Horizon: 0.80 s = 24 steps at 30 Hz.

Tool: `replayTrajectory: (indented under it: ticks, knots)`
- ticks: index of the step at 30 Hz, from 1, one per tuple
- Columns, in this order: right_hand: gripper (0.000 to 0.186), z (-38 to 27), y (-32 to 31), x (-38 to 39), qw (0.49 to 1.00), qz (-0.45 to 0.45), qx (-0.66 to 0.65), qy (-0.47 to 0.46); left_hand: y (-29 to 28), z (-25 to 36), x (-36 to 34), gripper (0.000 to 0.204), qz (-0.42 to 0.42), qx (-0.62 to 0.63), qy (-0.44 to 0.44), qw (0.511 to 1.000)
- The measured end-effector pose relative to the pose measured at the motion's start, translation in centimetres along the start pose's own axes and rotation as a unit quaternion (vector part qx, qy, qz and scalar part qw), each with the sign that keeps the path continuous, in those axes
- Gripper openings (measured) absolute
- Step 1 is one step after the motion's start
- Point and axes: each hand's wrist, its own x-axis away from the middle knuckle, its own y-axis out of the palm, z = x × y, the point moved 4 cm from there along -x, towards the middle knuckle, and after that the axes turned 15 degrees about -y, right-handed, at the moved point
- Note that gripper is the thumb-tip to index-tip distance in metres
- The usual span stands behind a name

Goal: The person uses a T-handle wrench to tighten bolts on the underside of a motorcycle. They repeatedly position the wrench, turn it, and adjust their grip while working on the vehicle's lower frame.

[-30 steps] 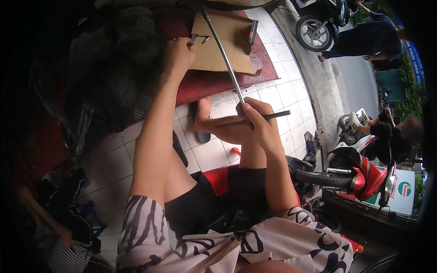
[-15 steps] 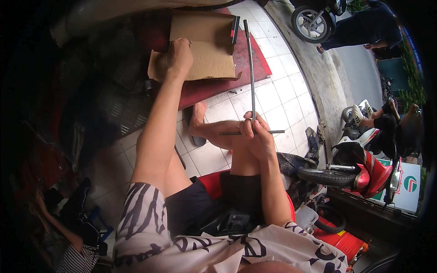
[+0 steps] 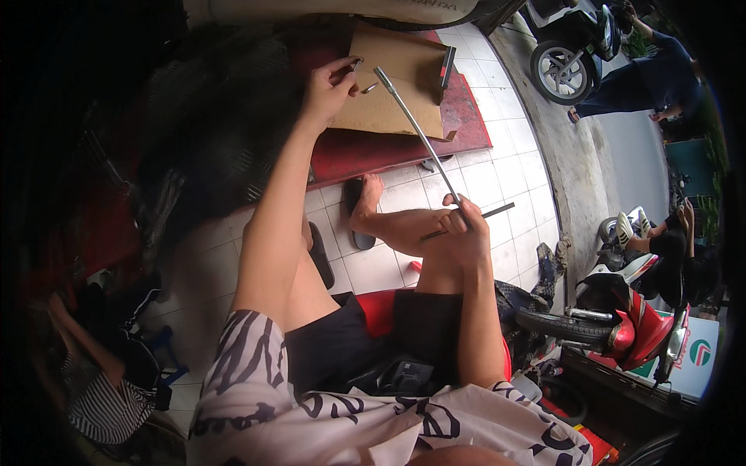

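Observation:
My right hand (image 3: pixel 466 229) is closed around a T-handle socket wrench (image 3: pixel 423 140), near where its long shaft meets the dark crossbar. The shaft slants up and left, with its socket end close to my left hand (image 3: pixel 330 92). My left hand is raised over the left part of a flattened cardboard box (image 3: pixel 396 74), fingers bent and pinched. A small shiny bolt-like metal piece (image 3: pixel 370 88) shows at its fingertips; its exact kind is too small to tell. The cardboard lies on a red platform (image 3: pixel 404 151).
A black and red box (image 3: pixel 447 68) stands at the cardboard's right edge. A dark motorcycle part lies in shadow at left. Parked motorcycles (image 3: pixel 563 74) line the right, where a person in dark clothes (image 3: pixel 645 78) stands. Another person in stripes (image 3: pixel 109 396) is at lower left.
My left hand has lifted off the cardboard, and small metal now shows at its fingers. The wrench has tilted, its socket end swinging left toward that hand. The view has shifted slightly.

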Motion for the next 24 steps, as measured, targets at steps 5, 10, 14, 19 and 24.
replayTrajectory:
  ticks: [5,10,14,19,24]
  knots:
    - [0.040,0.5,0.7,-0.1,0.998,-0.037,0.050,0.014,-2.0,1.4,3.1,0.024,-0.041,0.081,0.020,0.996]
    - [0.040,1.5,0.6,0.0,0.995,-0.038,0.091,0.017,-3.8,1.3,4.1,0.018,-0.017,0.012,0.019,1.000]
    - [0.040,1.4,0.8,0.0,0.995,-0.059,0.082,-0.009,-4.4,1.4,4.2,0.016,0.011,0.011,0.036,0.999]
    - [0.041,1.2,0.7,0.0,0.995,-0.043,0.087,-0.003,-4.4,1.4,4.1,0.014,0.025,-0.040,0.056,0.997]
    - [0.040,1.2,0.2,0.0,0.995,-0.032,0.096,0.004,-4.6,1.4,3.6,0.011,-0.005,-0.079,0.119,0.990]
